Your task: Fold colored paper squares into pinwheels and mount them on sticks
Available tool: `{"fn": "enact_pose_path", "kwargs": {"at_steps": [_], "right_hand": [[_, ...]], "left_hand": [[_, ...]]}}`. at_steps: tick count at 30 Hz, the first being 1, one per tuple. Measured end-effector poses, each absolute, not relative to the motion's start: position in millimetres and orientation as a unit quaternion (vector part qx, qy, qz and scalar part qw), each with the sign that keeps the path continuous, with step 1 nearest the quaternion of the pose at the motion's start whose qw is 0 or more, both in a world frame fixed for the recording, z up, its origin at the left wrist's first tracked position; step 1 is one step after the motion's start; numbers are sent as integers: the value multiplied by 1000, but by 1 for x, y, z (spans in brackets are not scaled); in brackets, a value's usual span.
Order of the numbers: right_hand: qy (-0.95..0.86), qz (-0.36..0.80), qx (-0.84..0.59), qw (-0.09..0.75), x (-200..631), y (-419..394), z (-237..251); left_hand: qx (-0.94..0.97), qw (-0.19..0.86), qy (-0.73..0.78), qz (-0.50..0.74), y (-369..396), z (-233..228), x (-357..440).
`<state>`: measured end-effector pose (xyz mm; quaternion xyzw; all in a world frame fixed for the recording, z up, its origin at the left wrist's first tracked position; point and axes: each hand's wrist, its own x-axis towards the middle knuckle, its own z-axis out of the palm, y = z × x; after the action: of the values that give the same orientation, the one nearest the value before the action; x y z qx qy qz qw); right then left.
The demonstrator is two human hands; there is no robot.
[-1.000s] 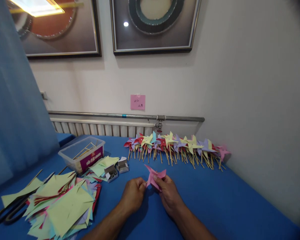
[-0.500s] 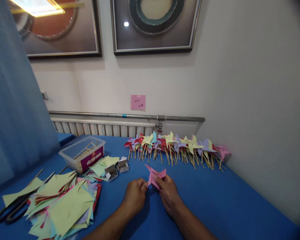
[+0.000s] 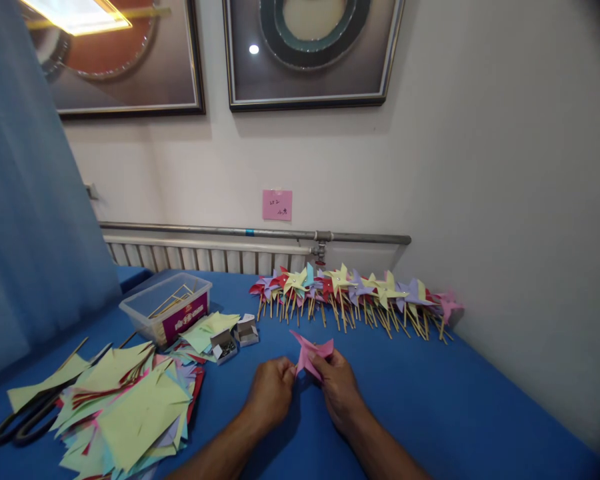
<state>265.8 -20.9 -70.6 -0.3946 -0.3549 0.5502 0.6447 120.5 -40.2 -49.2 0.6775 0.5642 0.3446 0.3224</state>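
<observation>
Pink paper pinwheel (image 3: 311,352) in hand, the person held it just above the blue table cover (image 3: 430,413), between their two hands and a little nearer the right. The right hand (image 3: 340,385) grasped it from its right side, thumb laid across the folded paper. The left hand (image 3: 271,390) was curled almost into a fist, its thumb and forefinger pinching the pinwheel's lower left point; the fingers behind were hidden.

Beyond the hands, well apart from them, a long row of pinwheels (image 3: 340,280) in pale yellow, red, purple and pink, with a touch of light blue, lay overlapping near the wall (image 3: 505,200), their sticks (image 3: 343,313) pointing back toward the person.

To the left stood two small open boxes, side by side: the nearer box (image 3: 228,357) held little metal pieces, and the farther box (image 3: 248,335) had its flap up. Next to them a small paper pile (image 3: 205,331) lay against a clear plastic tub (image 3: 143,319) with a purple label (image 3: 186,320) and thin wooden sticks (image 3: 173,301) inside. Nearer the person spread a large heap of coloured paper sheets (image 3: 140,420), with black-handled scissors (image 3: 39,400) at its left edge.
</observation>
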Motion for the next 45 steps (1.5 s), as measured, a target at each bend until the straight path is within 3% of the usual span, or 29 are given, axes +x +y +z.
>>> {"fn": "enact_pose_path", "kwargs": {"at_steps": [45], "right_hand": [[-367,514,-407,660,264,-22,-70]], "left_hand": [[671,334,566,344,-44,-47,123]]}}
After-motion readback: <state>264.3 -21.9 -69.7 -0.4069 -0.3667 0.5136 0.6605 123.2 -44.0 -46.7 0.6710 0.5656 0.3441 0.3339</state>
